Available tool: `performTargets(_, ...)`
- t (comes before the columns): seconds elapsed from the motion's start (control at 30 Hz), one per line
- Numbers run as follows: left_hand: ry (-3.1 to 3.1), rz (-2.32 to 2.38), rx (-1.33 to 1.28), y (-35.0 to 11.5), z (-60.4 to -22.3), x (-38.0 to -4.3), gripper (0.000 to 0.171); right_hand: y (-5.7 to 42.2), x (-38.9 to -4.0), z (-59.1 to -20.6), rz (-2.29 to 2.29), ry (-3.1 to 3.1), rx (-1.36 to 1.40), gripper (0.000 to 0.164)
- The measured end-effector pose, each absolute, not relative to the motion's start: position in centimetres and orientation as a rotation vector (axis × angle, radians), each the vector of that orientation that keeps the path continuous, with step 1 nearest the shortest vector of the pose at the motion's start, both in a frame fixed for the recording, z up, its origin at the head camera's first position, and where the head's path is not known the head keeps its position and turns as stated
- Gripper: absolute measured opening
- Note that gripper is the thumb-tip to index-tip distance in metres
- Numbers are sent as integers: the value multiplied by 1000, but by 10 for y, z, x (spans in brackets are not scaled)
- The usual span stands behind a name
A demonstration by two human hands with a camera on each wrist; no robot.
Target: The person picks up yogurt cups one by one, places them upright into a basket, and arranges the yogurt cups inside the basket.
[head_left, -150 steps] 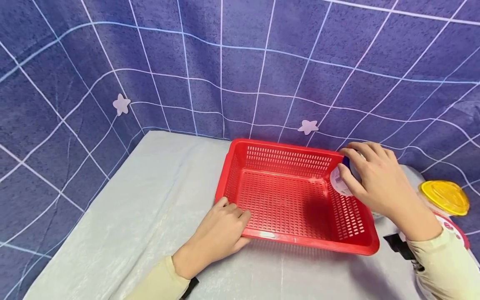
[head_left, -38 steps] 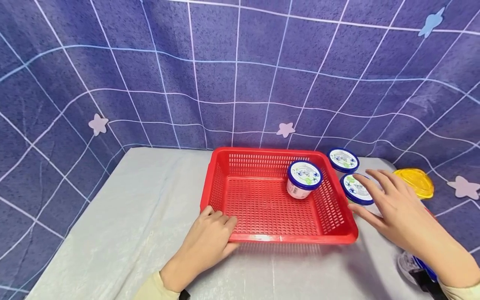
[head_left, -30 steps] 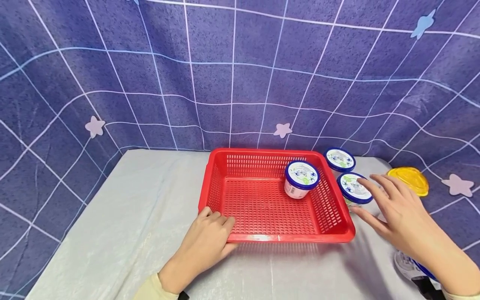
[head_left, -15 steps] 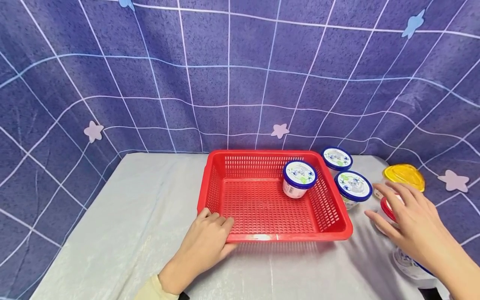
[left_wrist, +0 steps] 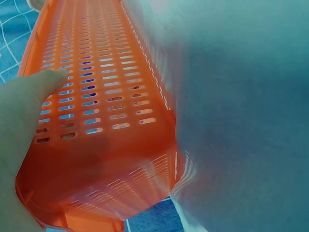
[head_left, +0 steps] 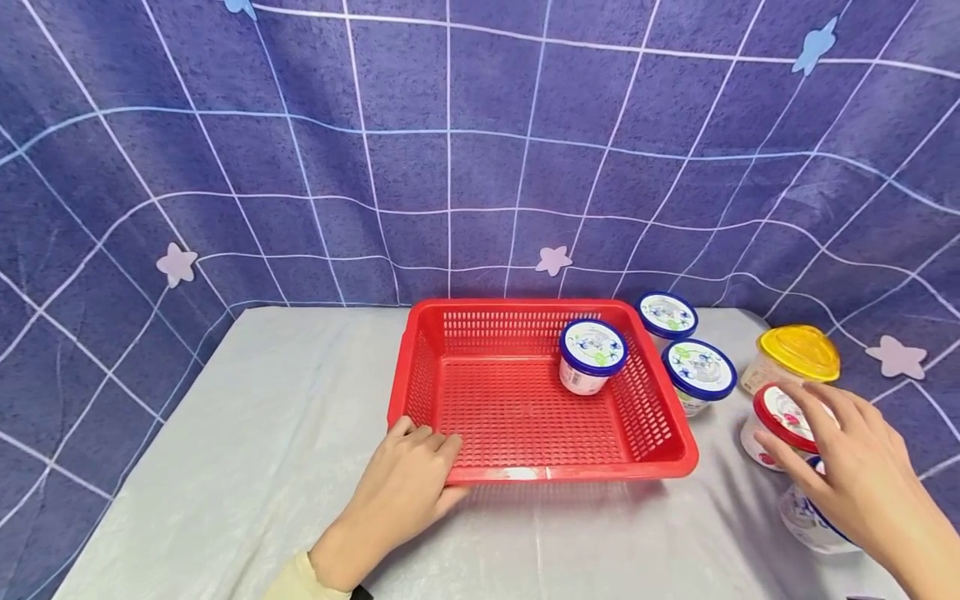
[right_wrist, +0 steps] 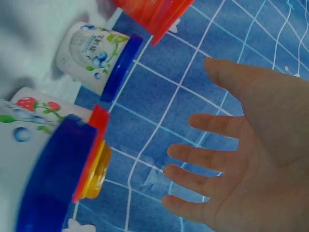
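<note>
A red plastic basket [head_left: 525, 473] with slotted walls sits on the table. My left hand [head_left: 408, 475] grips its near left corner, fingers over the rim; in the left wrist view the thumb [left_wrist: 48, 82] lies along the outer wall. Inside the basket, toward the right, stands a blue-lidded tub [head_left: 592, 354]. My right hand [head_left: 858, 462] hovers with spread fingers over a red-lidded tub [head_left: 765, 442], partly covering it and a blue-lidded tub [head_left: 813, 521] nearer me. The right wrist view shows that palm [right_wrist: 270, 169] with nothing in it.
Two more blue-lidded tubs, one farther back [head_left: 667, 312] and one nearer [head_left: 701, 371], stand along the basket's right side. Behind the red-lidded tub is a yellow-lidded tub [head_left: 798, 354]. A purple gridded cloth [head_left: 480, 150] hangs behind the white-covered table [head_left: 300, 400].
A tub that my right hand held over the basket now stands inside it, let go. The right hand has moved right, over the red-lidded tub. My left hand keeps its grip on the basket.
</note>
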State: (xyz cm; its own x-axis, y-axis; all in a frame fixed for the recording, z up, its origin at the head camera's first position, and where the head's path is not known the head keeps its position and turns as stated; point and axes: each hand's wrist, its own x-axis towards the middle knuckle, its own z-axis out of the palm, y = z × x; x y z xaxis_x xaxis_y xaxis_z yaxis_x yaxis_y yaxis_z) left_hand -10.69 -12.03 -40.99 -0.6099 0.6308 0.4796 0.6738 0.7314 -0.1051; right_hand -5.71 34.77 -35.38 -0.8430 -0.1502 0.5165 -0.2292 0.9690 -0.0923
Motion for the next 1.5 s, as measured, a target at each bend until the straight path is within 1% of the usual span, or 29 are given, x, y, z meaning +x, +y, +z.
performTargets(0.17, -2433, -109, -988, -122, -411, -107, 44, 354, -53, -363, 213, -2609, 226, 69)
performTargets(0.33, -2434, -120, -991, -122, -411, -107, 47, 358, -49, -368, 221, -2620, 180, 74)
performTargets(0.67, -2420, -136, -996, -121, -412, -108, 46, 370, -43, -380, 205, -2660, 73, 84)
performTargets(0.9, -2413, -147, -1000, -121, -411, -109, 46, 375, -40, -389, 204, -2740, -72, 81)
performTargets(1.0, -2415, -146, -998, -121, -411, -109, 46, 376, -40, -394, 189, -2782, -144, 86)
performTargets(1.17, -2423, -146, -993, -121, -411, -107, 45, 379, -37, -406, 189, -2811, -218, 87)
performTargets(1.23, -2426, -148, -995, -120, -411, -106, 45, 381, -35, -412, 170, -2819, -259, 85)
performTargets(1.33, -2427, -149, -1000, -119, -411, -106, 45, 381, -32, -421, 140, -2833, -341, 88)
performTargets(1.5, -2438, -150, -997, -120, -409, -107, 47, 378, -29, -429, 133, -2810, -355, 87)
